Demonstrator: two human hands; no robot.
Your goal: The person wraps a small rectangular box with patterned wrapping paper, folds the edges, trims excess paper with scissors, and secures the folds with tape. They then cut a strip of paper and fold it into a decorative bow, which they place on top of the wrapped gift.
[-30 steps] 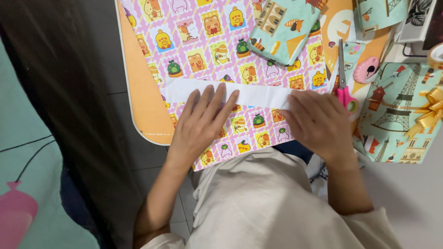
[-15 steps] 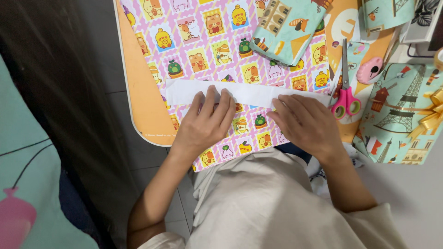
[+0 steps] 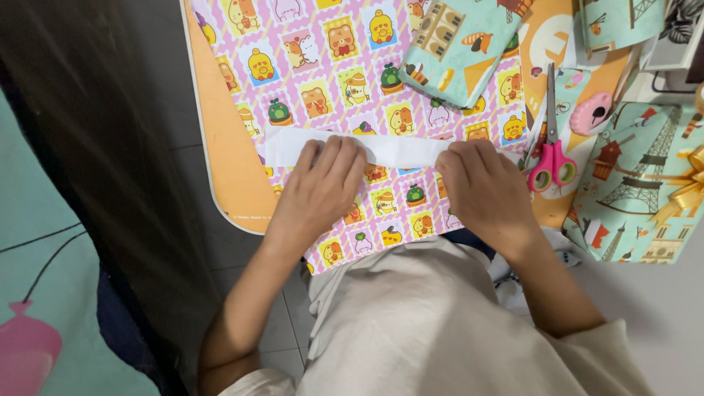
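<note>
Both hands lay flat, fingers together, pressing the folded white edge of the cartoon-print wrapping paper on the orange bench: left hand, right hand. A crisp crease likely needed even pressure, sliding outward along the fold.

A small orange table with a pale rounded rim stands on a floor of grey tiles, whose seams run beneath it. To the left, a dark shadowed band crosses the floor beside a teal mat bearing a pink shape. Light is soft and even.
</note>
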